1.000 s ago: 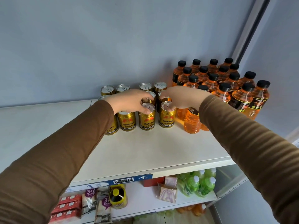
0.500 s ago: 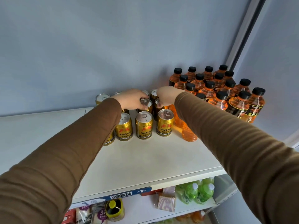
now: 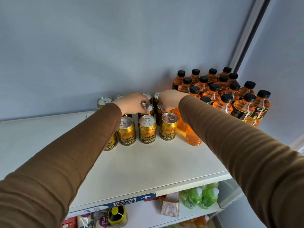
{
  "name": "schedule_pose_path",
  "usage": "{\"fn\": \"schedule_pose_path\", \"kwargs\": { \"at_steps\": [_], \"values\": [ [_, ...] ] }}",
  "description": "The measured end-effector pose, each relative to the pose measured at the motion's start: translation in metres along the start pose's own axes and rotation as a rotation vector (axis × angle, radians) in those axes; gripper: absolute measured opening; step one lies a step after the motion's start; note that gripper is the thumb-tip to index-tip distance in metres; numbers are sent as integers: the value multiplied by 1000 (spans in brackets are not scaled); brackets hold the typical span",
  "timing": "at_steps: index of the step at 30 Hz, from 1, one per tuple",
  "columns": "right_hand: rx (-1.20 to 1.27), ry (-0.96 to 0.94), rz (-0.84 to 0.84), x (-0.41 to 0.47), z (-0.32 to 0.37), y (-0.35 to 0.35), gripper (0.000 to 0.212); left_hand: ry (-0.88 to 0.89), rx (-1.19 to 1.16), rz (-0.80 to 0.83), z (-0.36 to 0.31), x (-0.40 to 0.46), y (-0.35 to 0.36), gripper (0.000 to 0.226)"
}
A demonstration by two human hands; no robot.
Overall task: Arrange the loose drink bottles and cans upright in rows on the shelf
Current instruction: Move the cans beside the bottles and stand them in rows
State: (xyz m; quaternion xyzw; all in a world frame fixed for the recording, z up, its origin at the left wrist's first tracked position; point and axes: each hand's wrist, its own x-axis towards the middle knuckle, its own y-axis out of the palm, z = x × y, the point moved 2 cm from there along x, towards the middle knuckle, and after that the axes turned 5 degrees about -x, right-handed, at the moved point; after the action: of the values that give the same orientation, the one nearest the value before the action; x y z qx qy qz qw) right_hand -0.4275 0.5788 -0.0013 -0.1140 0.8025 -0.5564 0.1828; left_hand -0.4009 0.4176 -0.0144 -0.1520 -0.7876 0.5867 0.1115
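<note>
Cans (image 3: 147, 129): gold metal cylinders with silver pull-tab lids, upright in rows at the back middle of the shelf (image 3: 148, 165). Front row of four; the leftmost is half hidden by the left sleeve (image 3: 74, 153). The middle and back rows are partly covered by both hands, so the count is unclear.

Left hand (image 3: 131, 103): fingers curled down onto the lid of a middle-row can (image 3: 146, 107), gripping its top rim. Right hand (image 3: 170, 98): fingers bent over the next can (image 3: 162, 111) to the right; the fingertips are hidden behind the palm, so whether it grips cannot be told.

Bottles (image 3: 223, 94): clear ribbed plastic, orange liquid, black screw caps, dark labels, upright in packed rows at the back right corner, just beside the cans. Several are cut off by the right sleeve (image 3: 238, 145).

Shelf: smooth cream board, bare across its front half and left side, with a front edge carrying a blue barcode strip (image 3: 125, 202).

Lower shelf (image 3: 148, 216): green bottles (image 3: 204, 197), a pink packet (image 3: 170, 206), a yellow-black jar (image 3: 117, 214), all partly cut off. Grey wall (image 3: 115, 46) behind.
</note>
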Motion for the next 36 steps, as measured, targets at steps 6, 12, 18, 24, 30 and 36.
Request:
{"fn": "schedule_pose_path", "kwargs": {
  "at_steps": [6, 12, 18, 24, 30, 36],
  "values": [
    [158, 93, -51, 6, -14, -20, 45, -31, -78, -52, 17, 5, -17, 55],
    [197, 154, -112, 23, -13, -29, 38, -67, -40, -97, 30, 25, -23, 58],
    [175, 149, -72, 36, -2, -15, 29, -75, 35, -62, 25, 50, -12, 63],
    [189, 148, -78, 42, -1, -12, 29, -48, 54, -59, 31, 59, -4, 48],
    [223, 159, -83, 36, -1, -12, 28, -50, 45, -71, 29, 59, -3, 49],
    [222, 202, -112, 27, 3, -13, 23, -73, 29, -83, 26, 54, 0, 52]
  ]
}}
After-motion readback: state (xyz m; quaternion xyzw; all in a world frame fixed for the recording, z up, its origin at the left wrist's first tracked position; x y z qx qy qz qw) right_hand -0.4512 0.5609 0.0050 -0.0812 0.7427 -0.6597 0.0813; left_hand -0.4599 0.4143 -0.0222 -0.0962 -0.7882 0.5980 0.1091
